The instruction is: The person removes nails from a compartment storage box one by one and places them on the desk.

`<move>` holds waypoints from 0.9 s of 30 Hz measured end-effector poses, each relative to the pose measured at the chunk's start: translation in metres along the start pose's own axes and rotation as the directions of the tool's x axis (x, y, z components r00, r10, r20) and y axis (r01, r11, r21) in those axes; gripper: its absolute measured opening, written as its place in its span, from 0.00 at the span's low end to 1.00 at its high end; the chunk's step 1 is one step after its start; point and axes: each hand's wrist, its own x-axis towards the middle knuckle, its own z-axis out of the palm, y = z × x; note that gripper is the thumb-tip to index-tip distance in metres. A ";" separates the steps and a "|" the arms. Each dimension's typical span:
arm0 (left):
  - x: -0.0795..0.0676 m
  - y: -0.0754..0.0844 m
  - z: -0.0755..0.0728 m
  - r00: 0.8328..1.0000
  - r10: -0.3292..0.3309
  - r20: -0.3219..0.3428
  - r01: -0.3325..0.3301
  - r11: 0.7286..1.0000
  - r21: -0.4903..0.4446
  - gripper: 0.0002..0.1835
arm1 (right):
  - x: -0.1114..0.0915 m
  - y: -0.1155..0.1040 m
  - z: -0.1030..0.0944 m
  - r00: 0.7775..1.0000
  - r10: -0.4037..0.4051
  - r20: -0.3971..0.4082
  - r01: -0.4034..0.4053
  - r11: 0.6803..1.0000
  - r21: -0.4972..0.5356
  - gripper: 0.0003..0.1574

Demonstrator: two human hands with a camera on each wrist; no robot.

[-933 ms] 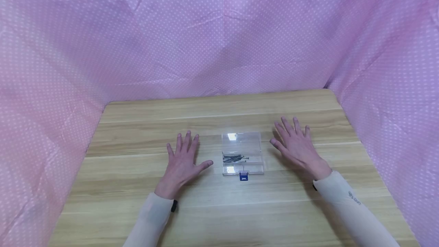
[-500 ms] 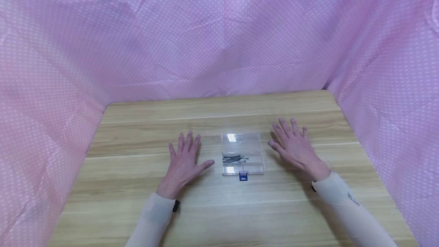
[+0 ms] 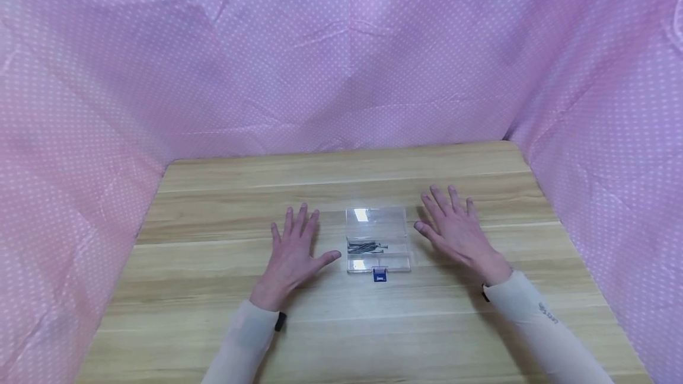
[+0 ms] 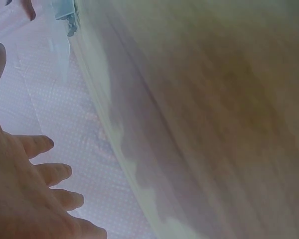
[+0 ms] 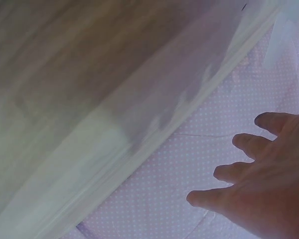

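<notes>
A clear plastic box (image 3: 395,262) lies on the table with its lid (image 3: 384,222) folded back away from me and its blue latch (image 3: 379,275) facing the near side. Several dark metal screws or nails (image 3: 365,248) lie in the left part of its middle compartment. To the left of the box is my left hand (image 3: 290,259), fingers spread, thumb pointing at the box. My right hand (image 3: 461,236) hovers on the other side with fingers spread and thumb toward the lid. Neither hand holds anything. In the left wrist view the screws (image 4: 70,24) show at the top edge.
The wood-grain table (image 3: 341,336) reaches back to a pink dotted cloth (image 3: 267,64), which also hangs along the left and right sides. Dark bands sit at both sleeve cuffs, seen by the left sleeve (image 3: 242,330) and right sleeve (image 3: 533,313).
Both hands have drifted inward, the left to the right and the right slightly to the left, nearer the box. The box and the screws have stayed in place.
</notes>
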 end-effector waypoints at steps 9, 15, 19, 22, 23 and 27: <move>-0.001 0.006 0.002 0.999 0.032 -0.027 -0.033 0.999 -0.034 0.58 | -0.001 -0.008 0.003 1.000 -0.015 -0.027 0.015 1.000 0.011 0.48; -0.002 0.013 0.003 0.997 0.059 -0.045 -0.061 0.998 -0.030 0.58 | -0.003 -0.015 0.002 0.999 -0.024 -0.034 0.025 0.999 0.035 0.49; -0.002 0.016 0.005 0.994 0.093 -0.057 -0.094 0.995 -0.014 0.58 | -0.005 -0.020 0.001 0.998 -0.038 -0.039 0.040 0.998 0.047 0.48; -0.003 0.018 0.007 0.993 0.106 -0.050 -0.107 0.994 -0.020 0.57 | -0.007 -0.022 0.002 0.997 -0.056 -0.043 0.058 0.997 0.049 0.48; -0.003 0.019 0.007 0.993 0.111 -0.047 -0.112 0.994 -0.021 0.57 | -0.007 -0.023 0.002 0.997 -0.065 -0.047 0.068 0.996 0.050 0.47; -0.003 0.022 0.010 0.992 0.125 -0.033 -0.126 0.992 -0.030 0.57 | -0.009 -0.026 0.004 0.994 -0.095 -0.045 0.097 0.994 0.053 0.47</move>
